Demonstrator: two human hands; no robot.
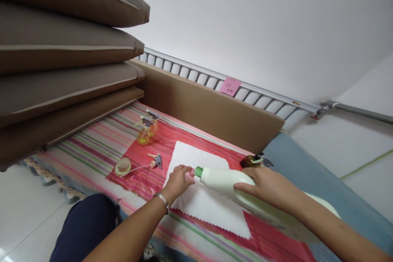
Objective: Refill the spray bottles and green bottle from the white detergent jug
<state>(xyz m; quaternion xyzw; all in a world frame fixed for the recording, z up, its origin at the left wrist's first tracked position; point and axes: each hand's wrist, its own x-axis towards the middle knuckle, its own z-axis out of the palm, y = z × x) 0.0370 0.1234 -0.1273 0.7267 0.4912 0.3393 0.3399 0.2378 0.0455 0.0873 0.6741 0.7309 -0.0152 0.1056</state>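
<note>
Pale-green plastic bottle [225, 181], long, smooth and opaque, slants over the white scallop-edged cloth [211, 213], its darker green spout [199, 171] at the mouth of a small pinkish see-through container [189, 176]. Right hand [265, 182] clasps the bottle; left hand [177, 181] pinches the container.

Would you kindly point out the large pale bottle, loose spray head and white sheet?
Large pale bottle [226, 181]: head view, on its upper body.
Loose spray head [157, 161]: head view, on its grey part.
White sheet [211, 204]: head view, on its surface.
</note>
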